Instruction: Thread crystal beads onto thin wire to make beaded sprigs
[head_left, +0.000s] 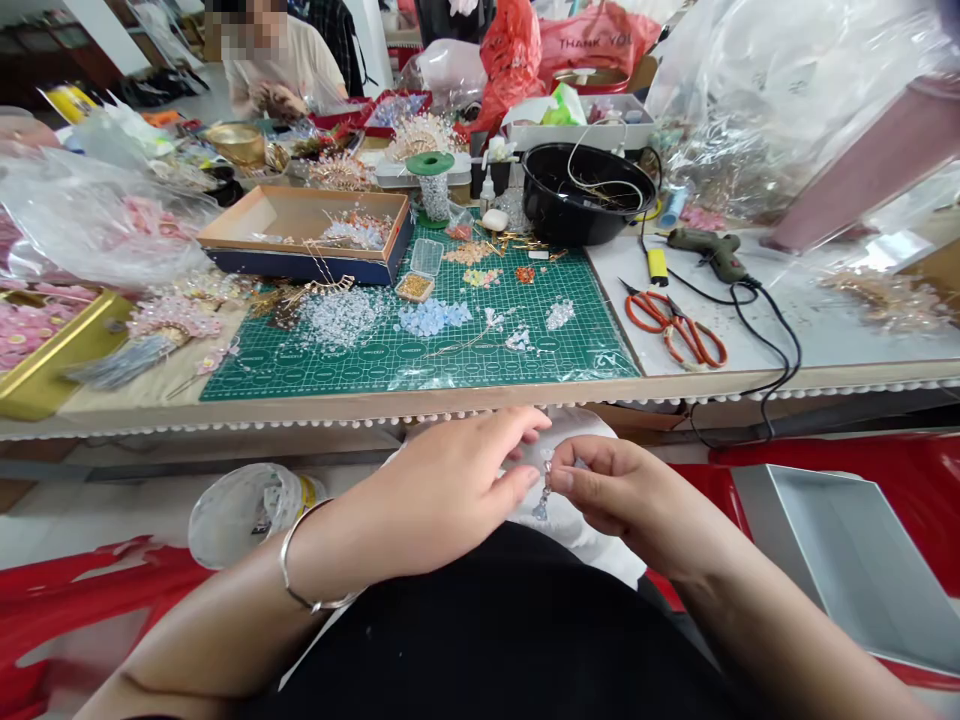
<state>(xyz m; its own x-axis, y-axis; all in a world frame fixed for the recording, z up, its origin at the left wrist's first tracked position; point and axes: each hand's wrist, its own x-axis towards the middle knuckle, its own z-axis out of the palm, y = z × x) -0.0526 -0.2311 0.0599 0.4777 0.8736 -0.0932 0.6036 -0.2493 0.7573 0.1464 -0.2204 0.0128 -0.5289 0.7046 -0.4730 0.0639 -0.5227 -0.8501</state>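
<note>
Below the table edge, over the lap, my right hand pinches a small beaded piece between thumb and forefinger; clear and bluish beads dangle from it. Just to its left is my left hand, thumb and fingers apart, with nothing visible in it. The left thumb tip points toward the beaded piece, a small gap away. On the green cutting mat lie a heap of clear beads, pale blue beads, a thin wired sprig and a small box of gold beads.
A cardboard box, a green-ended spool and a black basin stand behind. Orange-handled scissors and a glue gun lie right. A person sits across the table. A plastic bucket is lower left.
</note>
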